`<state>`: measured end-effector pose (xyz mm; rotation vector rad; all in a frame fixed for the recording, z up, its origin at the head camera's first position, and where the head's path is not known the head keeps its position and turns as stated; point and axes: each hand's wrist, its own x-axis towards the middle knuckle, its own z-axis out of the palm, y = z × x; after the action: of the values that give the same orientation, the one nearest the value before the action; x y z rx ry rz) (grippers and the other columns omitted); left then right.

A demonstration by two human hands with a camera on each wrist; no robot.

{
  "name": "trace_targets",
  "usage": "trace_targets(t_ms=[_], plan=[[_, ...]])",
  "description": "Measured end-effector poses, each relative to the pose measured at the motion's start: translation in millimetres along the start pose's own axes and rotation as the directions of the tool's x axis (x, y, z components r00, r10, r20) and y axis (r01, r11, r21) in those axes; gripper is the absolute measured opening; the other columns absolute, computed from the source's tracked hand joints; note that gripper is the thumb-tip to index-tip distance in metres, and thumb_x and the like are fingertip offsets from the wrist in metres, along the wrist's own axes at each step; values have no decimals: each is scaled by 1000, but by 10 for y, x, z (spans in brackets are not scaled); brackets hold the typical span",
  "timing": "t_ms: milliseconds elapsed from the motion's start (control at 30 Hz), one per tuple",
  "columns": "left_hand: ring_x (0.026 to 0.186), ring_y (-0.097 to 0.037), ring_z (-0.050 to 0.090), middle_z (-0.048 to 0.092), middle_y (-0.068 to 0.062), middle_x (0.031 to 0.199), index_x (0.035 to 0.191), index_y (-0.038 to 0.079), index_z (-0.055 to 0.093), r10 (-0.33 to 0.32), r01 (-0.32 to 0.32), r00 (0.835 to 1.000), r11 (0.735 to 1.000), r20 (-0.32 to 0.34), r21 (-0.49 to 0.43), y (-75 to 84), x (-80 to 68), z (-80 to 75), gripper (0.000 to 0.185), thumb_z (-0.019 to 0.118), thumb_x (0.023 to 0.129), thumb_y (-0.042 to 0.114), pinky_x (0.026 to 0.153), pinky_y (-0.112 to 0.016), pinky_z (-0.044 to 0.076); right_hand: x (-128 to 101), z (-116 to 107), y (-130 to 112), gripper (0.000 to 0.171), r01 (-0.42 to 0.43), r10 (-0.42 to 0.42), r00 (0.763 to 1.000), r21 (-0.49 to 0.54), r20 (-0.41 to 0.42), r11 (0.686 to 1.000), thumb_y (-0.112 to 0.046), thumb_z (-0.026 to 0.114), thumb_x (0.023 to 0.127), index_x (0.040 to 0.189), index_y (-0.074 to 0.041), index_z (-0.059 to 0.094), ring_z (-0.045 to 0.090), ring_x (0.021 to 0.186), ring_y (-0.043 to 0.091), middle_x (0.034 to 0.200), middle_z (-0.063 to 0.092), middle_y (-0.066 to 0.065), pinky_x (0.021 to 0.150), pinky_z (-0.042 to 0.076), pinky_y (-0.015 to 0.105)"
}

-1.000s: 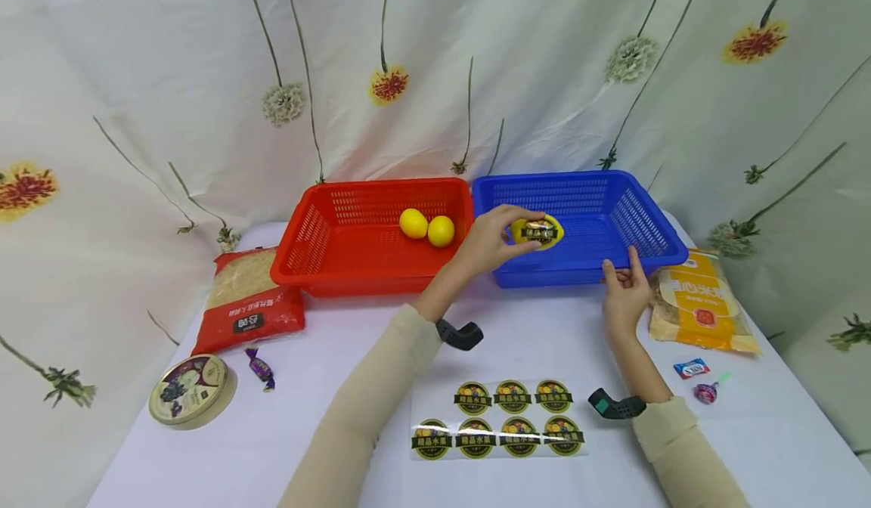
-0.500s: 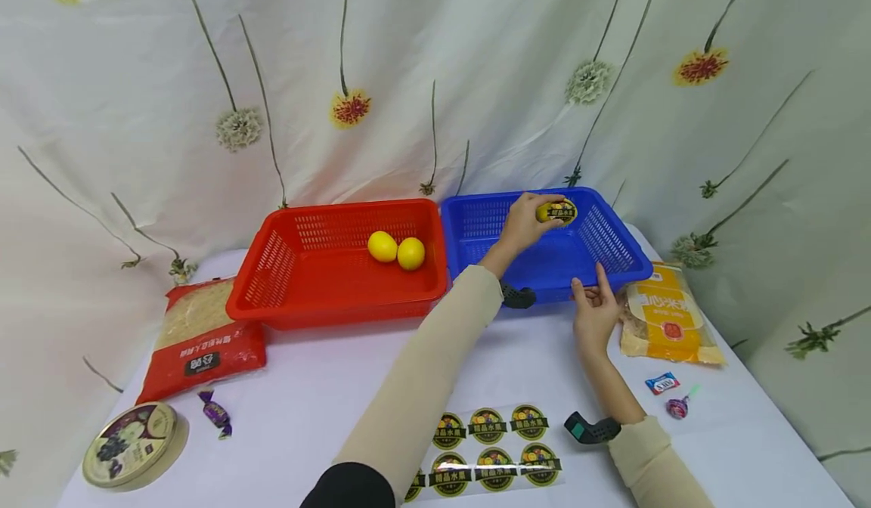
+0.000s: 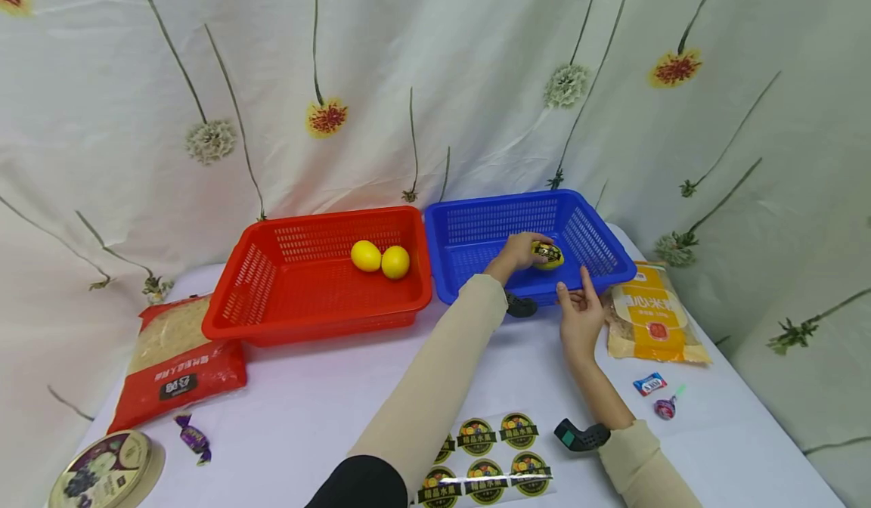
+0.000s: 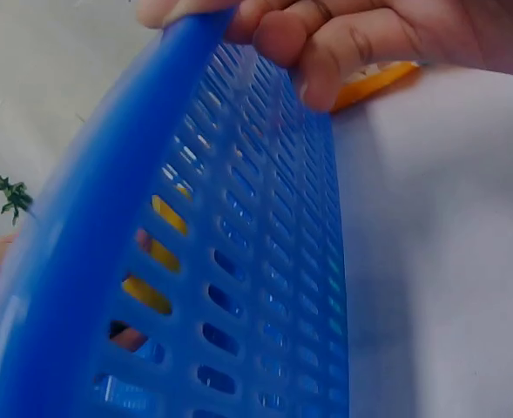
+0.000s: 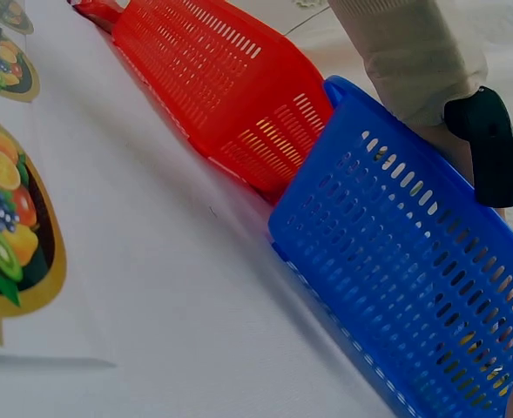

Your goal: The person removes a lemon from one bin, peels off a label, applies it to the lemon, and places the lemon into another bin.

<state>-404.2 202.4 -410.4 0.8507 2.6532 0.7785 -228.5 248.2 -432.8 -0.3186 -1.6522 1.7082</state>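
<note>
**Labelled lemon held inside the blue basket**

The left hand (image 3: 519, 252) reaches into a rectangular blue basket (image 3: 476, 224) of slotted plastic, fingers curled round a smooth yellow lemon (image 3: 548, 255) bearing a dark round sticker; the fruit sits low inside the basket, near its front wall. The right hand (image 3: 581, 313) rests at the basket's front rim, fingers curled over the edge in the wrist view. Alongside, touching it, a matching red basket (image 3: 272, 308) holds two bare lemons (image 3: 380, 258) side by side. On the white cloth lie a glossy sticker sheet (image 3: 486, 459) with six round labels visible, two food packets, one round tin and three wrapped sweets.
</note>
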Motion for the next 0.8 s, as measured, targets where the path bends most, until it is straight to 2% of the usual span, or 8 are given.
trace_targets(t_ms=[67,200,300,500,633,667,733,800], plan=[[124,-22,41,53,3,129,121,33,61,3,-3,1000,1000,5,3,-105,118,61,39,69,83,26,99,-36,38,0,7,0,53,-2,2,1000,-5,0,1000,-7,58,90,139,-2,38,50,76,9,88,48,9,68,47,10],[121,-21,44,52,3,130,120,32,62,-34,34,999,999,42,-12,-151,145,62,39,70,83,25,92,-32,44,2,9,6,53,-4,4,1000,-13,-4,1000,-8,58,90,139,-2,38,50,77,9,88,48,8,69,47,9],[124,-20,42,49,1,134,126,27,59,-67,68,996,998,56,-13,-40,-13,-6,40,65,87,21,96,-31,41,9,2,13,52,-4,4,1000,-5,-7,1000,-7,58,90,138,-2,39,51,76,9,88,48,7,68,47,9],[128,-23,37,43,-1,140,134,27,50,-52,52,998,999,30,0,-30,-206,-79,46,61,90,20,98,-33,40,-12,9,35,52,14,-14,1000,9,3,1000,-6,59,89,137,0,40,52,74,8,86,49,7,67,48,10],[123,-22,44,44,-2,139,135,27,48,5,-5,1000,1000,-25,12,-55,-255,-202,47,60,90,19,91,-29,44,-2,5,36,52,35,-35,999,3,12,999,-6,59,89,137,0,40,51,74,9,86,50,7,67,48,11],[110,-20,53,45,-1,139,135,27,49,25,-24,998,1000,-49,14,-66,-268,-242,47,61,90,19,87,-28,45,1,2,36,52,37,-37,999,2,14,999,-6,59,89,137,-1,40,51,74,9,86,50,7,67,48,11],[101,-18,57,48,-1,136,133,25,51,88,-89,991,996,-104,-5,-80,-364,-357,44,61,90,20,82,-26,45,6,-6,34,52,36,-36,999,5,13,999,-7,59,89,137,-2,40,52,73,9,85,50,6,67,48,11],[99,-16,58,51,0,133,130,22,55,135,-151,976,985,-171,-83,-98,-523,-483,41,62,89,20,84,-24,46,6,-16,30,52,36,-36,999,12,11,999,-7,60,89,137,-2,41,52,73,9,85,50,5,67,49,14]])
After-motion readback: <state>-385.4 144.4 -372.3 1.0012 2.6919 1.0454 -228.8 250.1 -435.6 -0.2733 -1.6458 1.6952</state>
